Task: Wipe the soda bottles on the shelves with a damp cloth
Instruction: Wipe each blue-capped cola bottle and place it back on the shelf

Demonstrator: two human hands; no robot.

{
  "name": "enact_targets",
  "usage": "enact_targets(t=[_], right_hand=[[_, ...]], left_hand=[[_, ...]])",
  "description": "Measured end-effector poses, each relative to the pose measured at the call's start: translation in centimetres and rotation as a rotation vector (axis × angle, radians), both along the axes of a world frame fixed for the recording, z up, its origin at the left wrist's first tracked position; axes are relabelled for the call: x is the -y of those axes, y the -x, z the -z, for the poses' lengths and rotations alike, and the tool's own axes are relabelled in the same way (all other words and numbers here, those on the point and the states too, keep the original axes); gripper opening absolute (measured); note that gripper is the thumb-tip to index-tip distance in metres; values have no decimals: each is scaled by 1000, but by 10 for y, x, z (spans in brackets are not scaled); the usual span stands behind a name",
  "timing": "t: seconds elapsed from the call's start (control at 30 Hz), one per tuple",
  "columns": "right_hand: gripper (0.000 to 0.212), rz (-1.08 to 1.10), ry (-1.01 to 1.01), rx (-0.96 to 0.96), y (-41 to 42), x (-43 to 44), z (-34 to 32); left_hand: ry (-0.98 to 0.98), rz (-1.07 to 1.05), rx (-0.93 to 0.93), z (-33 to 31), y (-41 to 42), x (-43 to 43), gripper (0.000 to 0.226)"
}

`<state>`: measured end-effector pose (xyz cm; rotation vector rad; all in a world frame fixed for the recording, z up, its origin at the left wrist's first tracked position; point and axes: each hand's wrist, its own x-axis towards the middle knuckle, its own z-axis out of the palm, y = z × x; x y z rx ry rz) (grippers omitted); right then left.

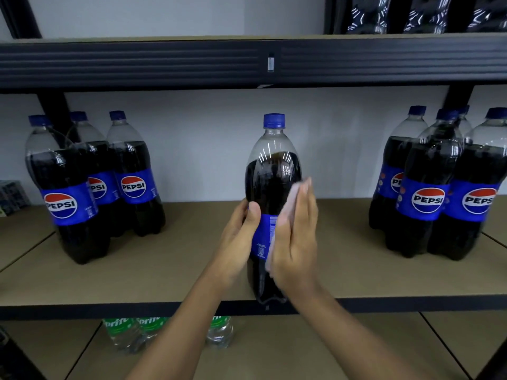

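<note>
**Centre bottle braced on the left, cloth pressed on the right**

Head view: I have one Pepsi bottle (271, 171) standing upright at the near edge of the middle shelf (164, 270), dead centre and directly ahead of both hands. Its long axis is vertical, with the blue cap at the top.

My left hand (241, 234) grips it at label height. The thumb lies across the front and the fingers curl round the left side.

My right hand (297, 242) is flat with its fingers straight and pointing up, pressing the pale cloth (295, 192) against the bottle's right flank. The cloth shows above the fingertips and along the palm's inner edge.

Both hands are equally near, one on each side of the bottle. I judge the wipe should run along that vertical axis, up to the shoulder or down to the base, while the left hand steadies or turns the bottle.

Three more Pepsi bottles (68, 204) stand far left, well apart from the centre one, and another cluster (428, 198) stands far right. Sprite bottles (123, 330) sit on the shelf below, and dark bottles (370, 15) on the one above.
</note>
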<state>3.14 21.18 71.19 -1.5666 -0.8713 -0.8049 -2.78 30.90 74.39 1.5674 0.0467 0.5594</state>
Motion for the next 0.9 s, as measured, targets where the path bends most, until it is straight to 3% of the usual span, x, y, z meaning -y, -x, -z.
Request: enact_targets(t=[0.17, 0.3, 0.5, 0.63, 0.77, 0.9], right_hand=[[55, -68, 33, -191, 9, 13, 60], [51, -82, -45, -179, 12, 5, 10], [45, -113, -128, -153, -5, -3, -76], [52, -34, -72, -57, 1, -4, -31], [57, -85, 23, -122, 8, 6, 39], [60, -112, 43, -158, 7, 10, 42]], left_hand=[[-8, 11, 7, 3, 1, -1, 58], [11, -39, 0, 5, 0, -2, 68], [-32, -48, -20, 4, 4, -5, 59], [-14, -47, -21, 2, 5, -6, 54], [16, -32, 3, -5, 4, 0, 54], [-55, -81, 15, -7, 0, -7, 59]])
